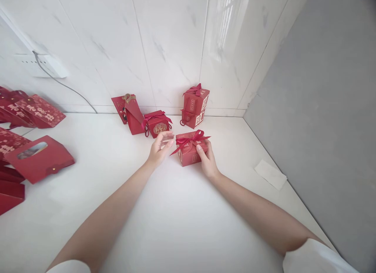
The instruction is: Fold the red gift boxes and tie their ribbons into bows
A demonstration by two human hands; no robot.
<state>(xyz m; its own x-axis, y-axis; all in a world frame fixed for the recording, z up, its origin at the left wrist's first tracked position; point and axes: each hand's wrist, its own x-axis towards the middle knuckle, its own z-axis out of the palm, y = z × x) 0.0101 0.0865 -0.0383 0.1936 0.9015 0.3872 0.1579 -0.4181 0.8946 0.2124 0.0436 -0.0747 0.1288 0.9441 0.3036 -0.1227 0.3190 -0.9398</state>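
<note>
A red gift box with a ribbon bow on top is in the middle of the head view. My right hand grips its right side, thumb on the near face and the other fingers mostly hidden behind. Just left of the box, my left hand is apart from it, fingers loosely curved and nothing visible in them. Behind that hand stands another red box with a round gold emblem and a ribbon. Two more ribboned boxes are stacked against the wall.
A tall red box and a flat red packet lean near the tiled wall. Several red boxes and bags crowd the left side. White paper lies by the grey panel. A cable hangs from the socket.
</note>
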